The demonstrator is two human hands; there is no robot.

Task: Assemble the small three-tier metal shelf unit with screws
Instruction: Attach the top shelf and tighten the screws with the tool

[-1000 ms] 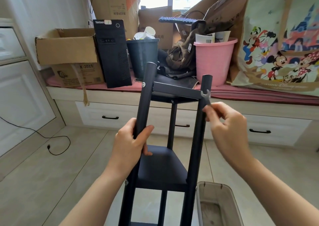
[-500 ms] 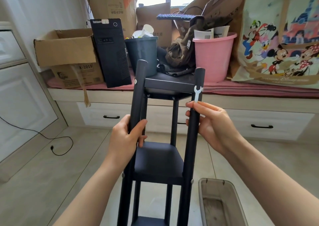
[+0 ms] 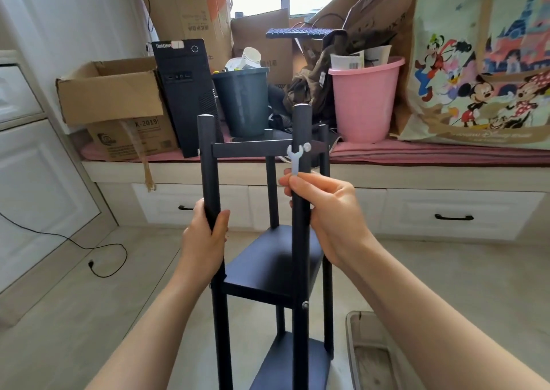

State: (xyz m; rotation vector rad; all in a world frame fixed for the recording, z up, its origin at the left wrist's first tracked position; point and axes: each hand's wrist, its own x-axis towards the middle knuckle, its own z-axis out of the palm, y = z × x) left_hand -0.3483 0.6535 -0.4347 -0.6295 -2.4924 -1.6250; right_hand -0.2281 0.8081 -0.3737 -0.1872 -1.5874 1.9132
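Observation:
A black three-tier metal shelf unit stands upright on the floor in front of me. My left hand grips its front left post a little below the top tier. My right hand pinches a small silver wrench against the front right post. The wrench's open jaw points up, just left of a silver screw head at the top tier's corner. Another screw shows at the middle tier on the same post.
A window bench behind the shelf carries cardboard boxes, a black computer tower, a dark bin and a pink bucket. A grey plastic tray lies on the floor at lower right. A black cable trails at left.
The shelf unit has turned and come upright, so its top tier now faces me edge-on. My right hand has kept the wrench near the top right corner screw.

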